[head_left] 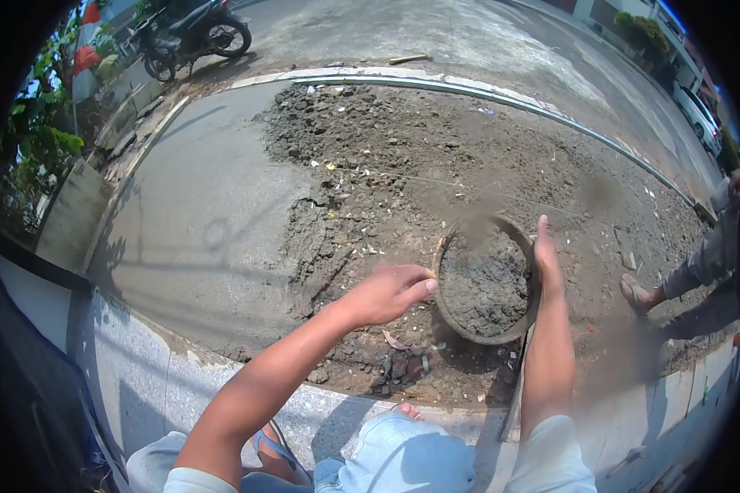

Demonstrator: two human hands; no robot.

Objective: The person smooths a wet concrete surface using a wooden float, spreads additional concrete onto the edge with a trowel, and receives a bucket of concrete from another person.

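Note:
A round dark bucket (447, 315) of wet grey concrete (489, 283) is held tilted in front of me, right of centre, with its shadow on the soil below. My left hand (390, 294) is closed at the left side of its rim, with the thumb pointing toward the bucket. Along the right side lies my right hand (548, 259), thumb up; its other fingers are hidden behind the bucket wall.
Smooth wet concrete (205, 205) covers the left of the bed, ending in a rough heap (312, 123). A string (403, 175) crosses the soil. Another person's leg (695, 267) stands at right. A motorcycle (193, 37) is parked at far left. Pale tiles (140, 361) edge the near side.

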